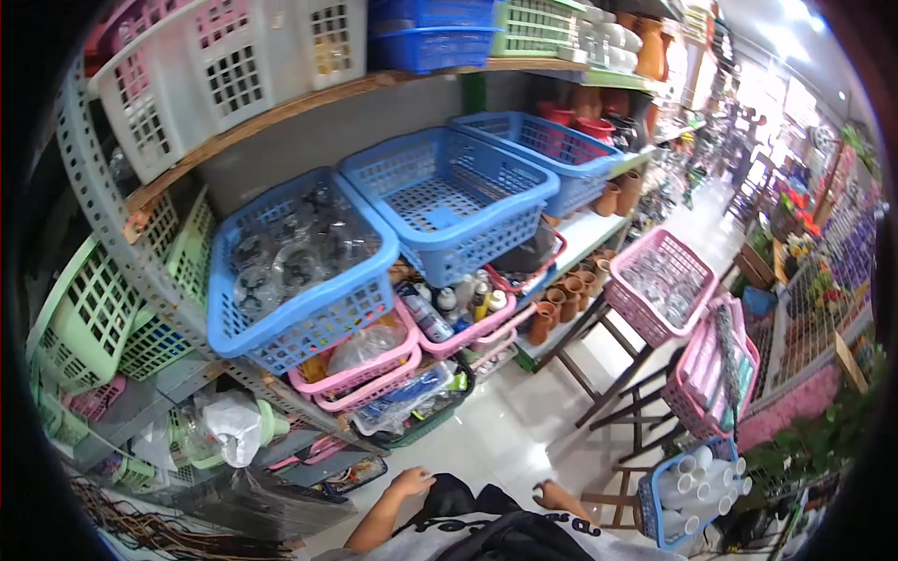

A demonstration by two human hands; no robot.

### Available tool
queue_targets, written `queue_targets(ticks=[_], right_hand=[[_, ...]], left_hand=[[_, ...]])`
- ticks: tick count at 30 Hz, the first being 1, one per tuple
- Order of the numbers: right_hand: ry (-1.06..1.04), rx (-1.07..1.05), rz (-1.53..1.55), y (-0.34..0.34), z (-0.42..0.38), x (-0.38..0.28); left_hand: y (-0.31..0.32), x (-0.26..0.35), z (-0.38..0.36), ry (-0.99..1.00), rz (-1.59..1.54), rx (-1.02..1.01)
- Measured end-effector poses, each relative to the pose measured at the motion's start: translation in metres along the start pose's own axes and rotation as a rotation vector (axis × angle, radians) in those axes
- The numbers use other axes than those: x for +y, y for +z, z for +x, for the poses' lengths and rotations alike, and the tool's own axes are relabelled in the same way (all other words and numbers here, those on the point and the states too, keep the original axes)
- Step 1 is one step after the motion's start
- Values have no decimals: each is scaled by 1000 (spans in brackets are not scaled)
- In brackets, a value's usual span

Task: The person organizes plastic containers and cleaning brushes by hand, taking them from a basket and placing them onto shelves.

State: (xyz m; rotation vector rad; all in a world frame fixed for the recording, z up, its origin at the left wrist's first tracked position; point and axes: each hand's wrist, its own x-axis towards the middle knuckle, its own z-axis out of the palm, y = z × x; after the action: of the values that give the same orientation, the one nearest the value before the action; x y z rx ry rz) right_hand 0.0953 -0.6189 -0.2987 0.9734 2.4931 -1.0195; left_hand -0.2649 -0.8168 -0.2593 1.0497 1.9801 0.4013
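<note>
My left hand (412, 481) hangs low beside my dark trousers, its fingers loosely bent and apart, with nothing visible in it. On the other side of my lap, my right hand (554, 496) is also empty, thumb and fingers curved with a gap between them. Neither hand touches any goods. Ahead on the shelf, a blue plastic basket (304, 313) holds clear glass or plastic pieces. Beside it stands an empty blue basket (477, 234). The blue basket (645, 505) nearest my right hand is full of white cylinders.
Pink baskets (365, 379) of bottles and bags sit on the lower shelf. Clay pots (552, 313) line the shelf to the right. A pink basket (636, 304) of clear pieces rests on a dark stand (617, 351). Green baskets (84, 309) lean at the left.
</note>
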Motion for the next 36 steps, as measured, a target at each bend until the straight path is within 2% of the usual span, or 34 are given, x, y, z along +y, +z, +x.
queue_targets(ticks=[1,2,3,4,6,7,15,18,20,23,25,29,31,32,34,36], right_hand=[[158,-95,21,29,-16,24],[197,-207,6,47,-33,43],[155,-209,79,92,-44,89],[176,-196,95,98,-51,99],[284,-173,173,110,-71,105],[340,-163,217,120,-82,106],[746,-60,556,162,-114,89],[873,-30,688,175,-102,78],[908,53,803,186,-88,77],[859,136,768,150,-87,50],[796,214,719,118,-79,40],[836,342,748,94,-56,43],[785,570,672,67,-50,41],[791,569,677,51,-46,43],[691,747,803,15,-36,52],[626,911,738,-24,-18,65]], left_hand=[[16,-17,-2,-70,-15,-50],[29,-27,-4,-139,-29,-100],[40,-29,-11,-176,5,-128],[49,-34,-18,-214,44,-154],[94,-89,-8,-217,149,-283],[95,-89,-4,-202,174,-307],[79,-54,60,-190,204,-472],[52,-16,104,-216,291,-510],[39,9,137,-187,336,-440],[26,34,182,-55,320,-371],[18,59,194,40,214,-238],[22,88,220,-25,44,-410],[27,109,232,-23,-5,-476],[32,122,241,-24,-1,-482],[49,151,262,149,-177,-513],[52,209,274,301,-109,-566]])
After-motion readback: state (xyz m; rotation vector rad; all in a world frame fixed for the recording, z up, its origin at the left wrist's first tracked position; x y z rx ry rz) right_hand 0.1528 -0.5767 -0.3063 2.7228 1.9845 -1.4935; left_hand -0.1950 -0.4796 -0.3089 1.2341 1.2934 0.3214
